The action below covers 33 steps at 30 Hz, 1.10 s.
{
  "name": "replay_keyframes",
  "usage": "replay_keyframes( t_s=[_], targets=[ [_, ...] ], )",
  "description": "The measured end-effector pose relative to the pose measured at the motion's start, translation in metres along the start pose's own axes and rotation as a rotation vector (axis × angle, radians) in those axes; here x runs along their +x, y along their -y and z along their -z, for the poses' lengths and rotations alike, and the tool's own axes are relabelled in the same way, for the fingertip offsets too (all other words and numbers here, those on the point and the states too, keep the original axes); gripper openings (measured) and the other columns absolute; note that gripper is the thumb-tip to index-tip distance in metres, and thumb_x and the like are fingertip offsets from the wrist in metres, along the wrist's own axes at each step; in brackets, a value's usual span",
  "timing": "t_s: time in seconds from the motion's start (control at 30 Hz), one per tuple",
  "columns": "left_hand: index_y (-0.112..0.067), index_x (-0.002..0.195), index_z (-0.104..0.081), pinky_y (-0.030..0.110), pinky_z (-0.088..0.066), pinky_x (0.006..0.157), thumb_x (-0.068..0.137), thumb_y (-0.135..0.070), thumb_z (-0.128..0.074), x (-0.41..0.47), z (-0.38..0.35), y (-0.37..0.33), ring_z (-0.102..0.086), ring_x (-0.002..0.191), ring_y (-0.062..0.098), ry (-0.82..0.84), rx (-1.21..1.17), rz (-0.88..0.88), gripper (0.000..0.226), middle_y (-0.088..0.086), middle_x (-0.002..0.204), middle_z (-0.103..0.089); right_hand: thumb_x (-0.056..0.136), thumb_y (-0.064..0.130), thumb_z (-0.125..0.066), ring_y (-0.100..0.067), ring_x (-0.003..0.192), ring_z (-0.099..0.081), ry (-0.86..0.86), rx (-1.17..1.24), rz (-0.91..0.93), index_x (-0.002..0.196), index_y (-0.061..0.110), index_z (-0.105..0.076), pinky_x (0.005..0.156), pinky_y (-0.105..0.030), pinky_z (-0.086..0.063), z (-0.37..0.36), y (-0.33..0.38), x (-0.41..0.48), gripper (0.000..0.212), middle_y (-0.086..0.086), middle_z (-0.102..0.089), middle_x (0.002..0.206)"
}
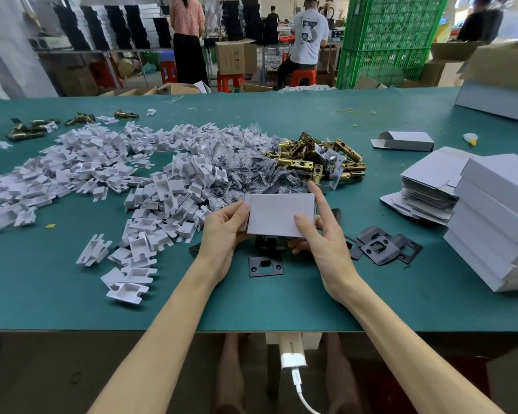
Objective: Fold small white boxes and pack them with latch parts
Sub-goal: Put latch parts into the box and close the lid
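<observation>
Hovering above the tabletop (251, 303), a small white box (277, 215) is gripped at its left end by the left hand (222, 231) and at its right by the right hand (323, 234), brass latches (320, 162) piled just beyond.

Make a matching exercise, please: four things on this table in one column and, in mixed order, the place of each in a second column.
Things
1. box
2. brass latches
3. inserts
4. black plate

Places
A. spread in a big pile over the left of the table
B. held between the left hand and the right hand
C. flat on the table, alone, between the hands and the near edge
D. heaped just beyond the hands

Pairs: 1-B, 2-D, 3-A, 4-C
</observation>
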<state>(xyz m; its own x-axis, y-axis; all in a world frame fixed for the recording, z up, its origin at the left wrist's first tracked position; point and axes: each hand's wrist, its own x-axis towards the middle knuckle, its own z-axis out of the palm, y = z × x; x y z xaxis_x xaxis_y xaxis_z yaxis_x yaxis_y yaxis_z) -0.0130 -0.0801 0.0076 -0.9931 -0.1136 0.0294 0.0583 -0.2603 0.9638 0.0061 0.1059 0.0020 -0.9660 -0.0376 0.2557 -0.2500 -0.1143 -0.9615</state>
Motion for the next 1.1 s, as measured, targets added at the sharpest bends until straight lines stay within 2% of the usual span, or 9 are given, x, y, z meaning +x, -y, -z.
replay_keyframes(
  t_s=[0.23, 0.43, 0.47, 0.53, 0.63, 0.77, 0.87, 0.97, 1.1],
  targets=[
    [-0.011, 0.113, -0.076, 0.028, -0.061, 0.08, 0.103, -0.013, -0.061, 0.0004, -0.0002, -0.0013, -0.072, 0.093, 0.019, -0.008, -0.012, -0.011, 0.018, 0.01, 0.107, -0.079, 0.1, 0.035, -0.064, -0.014, 0.087, -0.066, 0.004, -0.096, -0.045, 0.15, 0.044, -0.029, 0.067, -0.025, -0.056, -0.0041, -0.0038, -0.0005, 0.061, -0.007, -0.057, 0.127],
    [-0.007, 0.118, -0.075, 0.034, -0.06, 0.089, 0.104, -0.016, -0.06, -0.0019, 0.0001, -0.0029, -0.072, 0.101, 0.023, 0.005, 0.0, -0.028, 0.022, 0.014, 0.114, -0.078, 0.097, 0.026, -0.07, -0.027, 0.118, -0.06, 0.064, -0.216, -0.035, 0.157, 0.032, -0.01, 0.101, -0.049, -0.053, -0.0041, -0.0051, -0.0011, 0.086, 0.002, -0.048, 0.138],
    [-0.007, 0.119, -0.074, 0.036, -0.059, 0.092, 0.105, -0.017, -0.058, -0.0023, -0.0001, -0.0031, -0.07, 0.104, 0.025, 0.008, 0.005, -0.031, 0.023, 0.016, 0.116, -0.077, 0.095, 0.024, -0.072, -0.023, 0.12, -0.058, 0.085, -0.237, -0.037, 0.159, 0.029, -0.005, 0.104, -0.046, -0.052, -0.0042, -0.0047, -0.0015, 0.093, 0.008, -0.047, 0.137],
    [-0.011, 0.116, -0.076, 0.036, -0.058, 0.093, 0.107, -0.017, -0.056, -0.0037, -0.0006, -0.003, -0.069, 0.105, 0.024, 0.018, 0.02, -0.046, 0.023, 0.015, 0.116, -0.077, 0.088, 0.023, -0.079, -0.009, 0.121, -0.052, 0.124, -0.285, -0.042, 0.16, 0.023, 0.003, 0.105, -0.023, -0.048, -0.0042, -0.0034, -0.0024, 0.109, 0.023, -0.044, 0.132],
    [-0.016, 0.114, -0.077, 0.038, -0.054, 0.095, 0.109, -0.02, -0.052, -0.005, -0.0026, -0.0022, -0.067, 0.105, 0.022, 0.025, 0.076, -0.071, 0.026, 0.016, 0.117, -0.076, 0.083, 0.018, -0.084, 0.004, 0.12, -0.044, 0.14, -0.314, -0.033, 0.16, 0.016, 0.008, 0.091, 0.003, -0.034, -0.0044, -0.0005, -0.0027, 0.12, 0.03, -0.04, 0.13],
    [-0.016, 0.12, -0.075, 0.026, -0.056, 0.087, 0.11, -0.022, -0.05, -0.0045, -0.0034, -0.0003, -0.068, 0.105, 0.013, 0.061, 0.05, -0.068, 0.028, 0.006, 0.114, -0.077, 0.086, 0.012, -0.081, -0.007, 0.101, -0.063, 0.112, -0.33, -0.015, 0.16, 0.017, 0.004, 0.087, -0.012, -0.05, -0.0052, -0.0015, -0.0027, 0.112, 0.018, -0.05, 0.126],
    [-0.013, 0.135, -0.066, 0.024, -0.054, 0.096, 0.11, -0.018, -0.049, -0.0037, -0.0031, 0.0005, -0.064, 0.119, 0.013, 0.13, 0.084, -0.076, 0.031, -0.005, 0.127, -0.074, 0.087, 0.011, -0.08, -0.015, 0.085, -0.072, 0.095, -0.334, -0.011, 0.159, 0.019, 0.001, 0.082, -0.027, -0.059, -0.0056, -0.0023, -0.0032, 0.109, 0.003, -0.059, 0.121],
    [-0.013, 0.142, -0.059, 0.031, -0.049, 0.108, 0.109, -0.008, -0.048, -0.0051, -0.0032, -0.0009, -0.061, 0.124, 0.016, 0.232, 0.142, -0.098, 0.035, 0.006, 0.136, -0.069, 0.088, 0.013, -0.079, -0.02, 0.088, -0.074, 0.076, -0.33, -0.02, 0.159, 0.019, 0.001, 0.085, -0.038, -0.061, -0.0066, -0.0024, -0.0029, 0.107, -0.004, -0.064, 0.121],
    [-0.005, 0.151, -0.047, 0.046, -0.039, 0.12, 0.109, -0.004, -0.045, -0.0067, -0.0029, -0.0019, -0.054, 0.138, 0.032, 0.297, 0.198, -0.085, 0.042, 0.016, 0.145, -0.061, 0.088, 0.01, -0.078, -0.016, 0.083, -0.075, 0.068, -0.318, -0.007, 0.157, 0.017, -0.003, 0.081, -0.035, -0.062, -0.0071, -0.004, -0.0029, 0.102, 0.002, -0.065, 0.117]
  ],
)
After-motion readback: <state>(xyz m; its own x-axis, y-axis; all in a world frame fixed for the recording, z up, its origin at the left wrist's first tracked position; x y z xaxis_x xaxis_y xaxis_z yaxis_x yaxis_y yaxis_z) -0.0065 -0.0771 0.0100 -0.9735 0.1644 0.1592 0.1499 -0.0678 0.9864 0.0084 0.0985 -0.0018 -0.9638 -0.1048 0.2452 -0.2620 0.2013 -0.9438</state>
